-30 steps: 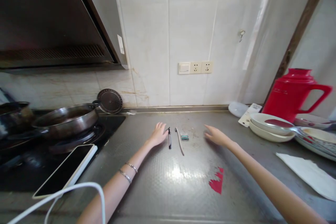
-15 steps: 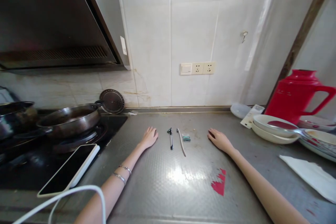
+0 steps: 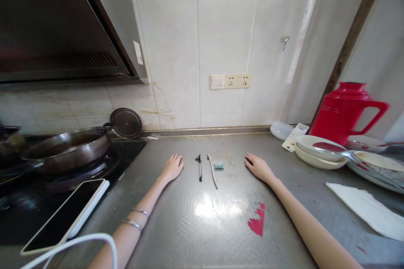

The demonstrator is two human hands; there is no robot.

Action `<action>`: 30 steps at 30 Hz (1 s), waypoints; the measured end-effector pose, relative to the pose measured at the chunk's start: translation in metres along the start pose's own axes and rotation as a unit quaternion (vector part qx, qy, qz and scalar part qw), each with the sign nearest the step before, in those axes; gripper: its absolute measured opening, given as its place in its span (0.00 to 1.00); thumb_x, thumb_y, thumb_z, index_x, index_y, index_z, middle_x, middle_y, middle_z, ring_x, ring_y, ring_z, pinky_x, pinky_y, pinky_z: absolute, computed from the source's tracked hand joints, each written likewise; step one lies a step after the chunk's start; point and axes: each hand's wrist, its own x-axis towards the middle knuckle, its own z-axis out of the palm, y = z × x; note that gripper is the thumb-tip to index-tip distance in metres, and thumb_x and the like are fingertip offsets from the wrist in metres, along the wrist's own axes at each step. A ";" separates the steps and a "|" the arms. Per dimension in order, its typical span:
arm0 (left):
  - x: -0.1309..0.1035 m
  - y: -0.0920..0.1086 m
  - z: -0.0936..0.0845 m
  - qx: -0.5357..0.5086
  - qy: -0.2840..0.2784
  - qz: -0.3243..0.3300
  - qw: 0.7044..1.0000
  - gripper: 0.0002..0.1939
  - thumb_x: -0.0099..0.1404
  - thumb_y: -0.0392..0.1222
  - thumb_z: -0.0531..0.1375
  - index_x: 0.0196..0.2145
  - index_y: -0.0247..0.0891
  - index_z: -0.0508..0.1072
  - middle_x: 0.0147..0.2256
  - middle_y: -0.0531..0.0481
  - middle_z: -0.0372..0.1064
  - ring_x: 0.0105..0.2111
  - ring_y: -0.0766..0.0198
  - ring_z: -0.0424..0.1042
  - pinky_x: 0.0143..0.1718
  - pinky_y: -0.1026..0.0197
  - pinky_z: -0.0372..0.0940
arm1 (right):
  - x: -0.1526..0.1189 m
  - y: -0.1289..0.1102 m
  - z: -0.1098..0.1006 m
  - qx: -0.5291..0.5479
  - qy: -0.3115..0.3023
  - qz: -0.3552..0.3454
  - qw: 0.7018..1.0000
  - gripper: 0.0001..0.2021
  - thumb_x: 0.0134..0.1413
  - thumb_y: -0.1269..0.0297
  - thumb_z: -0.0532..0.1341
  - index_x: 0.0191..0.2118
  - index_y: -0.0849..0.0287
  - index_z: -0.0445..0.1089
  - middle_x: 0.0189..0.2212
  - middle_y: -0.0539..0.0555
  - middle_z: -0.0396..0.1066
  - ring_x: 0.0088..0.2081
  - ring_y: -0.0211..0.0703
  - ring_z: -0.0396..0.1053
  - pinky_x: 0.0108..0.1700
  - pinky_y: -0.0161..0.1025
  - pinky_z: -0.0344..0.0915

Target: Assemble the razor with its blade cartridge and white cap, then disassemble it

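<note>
My left hand (image 3: 173, 167) rests palm down on the steel counter (image 3: 176, 227), fingers stretched out and holding nothing. My right hand (image 3: 257, 165) lies flat on the other side, its fingers also extended and free. Between them, nearer the left, is a razor (image 3: 200, 169) with a dark head and a slim handle. Beside it lies a thin, curved pale stick with a dark tip, perhaps a toothbrush (image 3: 212, 172). Just right of that sits a small teal piece (image 3: 218, 167), too small to identify. Neither hand touches these things.
A torn red scrap (image 3: 258, 222) lies toward the front. Left are a phone (image 3: 65, 214), a white cable (image 3: 94, 236) and a pan (image 3: 71, 145) on the stove. At right stand a red thermos jug (image 3: 341, 113), stacked bowls (image 3: 318, 157) and a white paper sheet (image 3: 366, 208).
The whole view has turned slightly to the right, so everything appears farther left. Both hands and the small items keep their places on the counter.
</note>
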 end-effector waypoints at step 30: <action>-0.001 0.000 0.000 0.009 -0.006 0.003 1.000 0.23 0.65 0.46 0.45 0.54 0.33 0.63 0.58 0.39 0.54 0.60 0.52 0.50 0.58 0.52 0.48 | 0.000 0.001 0.000 -0.007 -0.007 -0.001 1.000 0.22 0.58 0.59 0.47 0.53 0.62 0.65 0.57 0.61 0.58 0.59 0.50 0.54 0.58 0.47 0.50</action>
